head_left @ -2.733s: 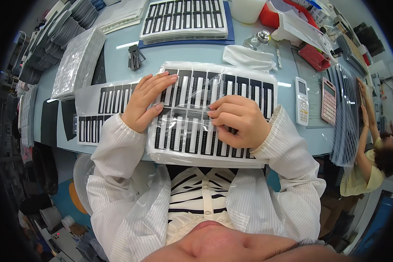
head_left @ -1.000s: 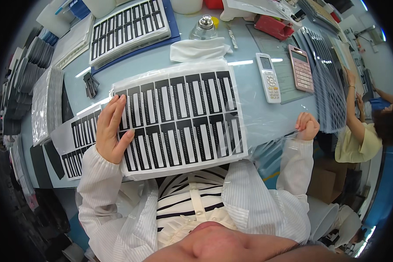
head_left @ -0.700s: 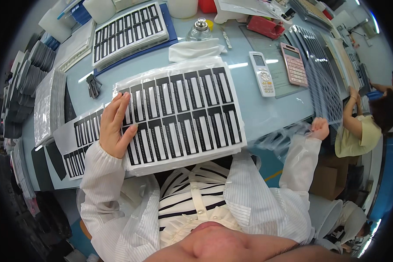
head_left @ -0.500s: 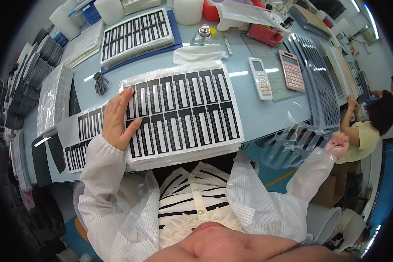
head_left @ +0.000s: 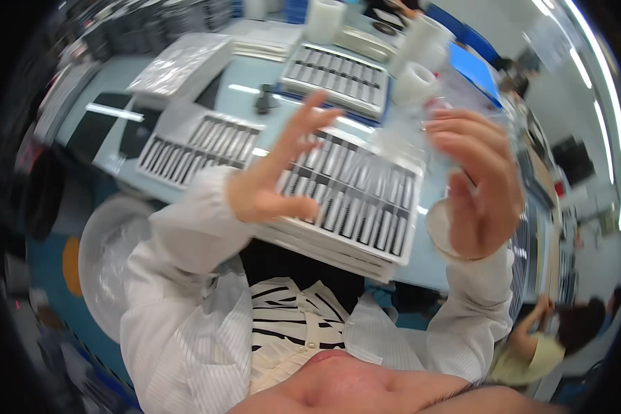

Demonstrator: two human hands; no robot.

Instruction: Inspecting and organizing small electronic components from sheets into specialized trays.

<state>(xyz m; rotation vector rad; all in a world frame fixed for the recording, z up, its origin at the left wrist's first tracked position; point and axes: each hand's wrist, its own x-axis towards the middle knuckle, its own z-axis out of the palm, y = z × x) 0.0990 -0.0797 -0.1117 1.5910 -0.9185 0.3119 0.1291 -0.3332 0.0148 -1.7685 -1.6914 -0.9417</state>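
My left hand point(head_left: 276, 169) is raised over the left part of a stack of sheets, its fingers spread and nothing visible in them. The top sheet point(head_left: 352, 186) carries two rows of black-framed strips with pale centres, and a glossy sheen lies on it. To the right of the stack, my right hand point(head_left: 483, 176) hovers with curved fingers and the thumb apart. It is blurred, and I see nothing in its grasp. Left of the stack lies another sheet with similar strips point(head_left: 186, 148), partly hidden by my left forearm.
A second stack of strip sheets point(head_left: 334, 79) rests on a blue board behind. Plastic-wrapped packs point(head_left: 183, 65) stand at the back left. White rolls point(head_left: 417, 83) and a blue folder point(head_left: 475, 74) are at the back right. A white bin point(head_left: 110, 276) holds clear plastic. A co-worker point(head_left: 545, 338) sits at right.
The view has turned. My left hand has lifted off the stack and spread its fingers. My right hand has come up beside the stack; the clear film near it no longer shows there.
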